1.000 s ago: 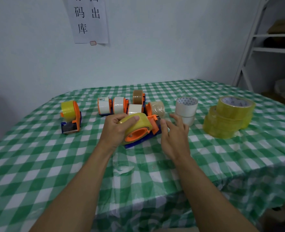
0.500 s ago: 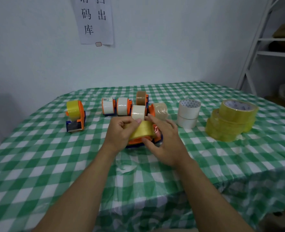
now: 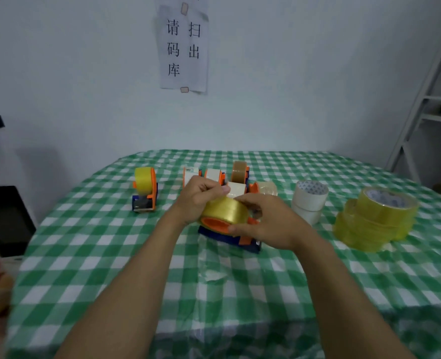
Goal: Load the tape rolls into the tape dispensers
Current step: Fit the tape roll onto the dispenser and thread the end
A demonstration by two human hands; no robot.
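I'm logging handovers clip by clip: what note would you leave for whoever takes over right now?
Left hand: grips the yellow roll from above.
Right hand: holds the same roll from the other side.
The roll is on the orange hub of the near dispenser; I cannot tell if it is fully seated.
Done: the left dispenser and the back dispensers carry tape.
Left: finish this one. The white rolls and the yellow stack lie loose on the table.
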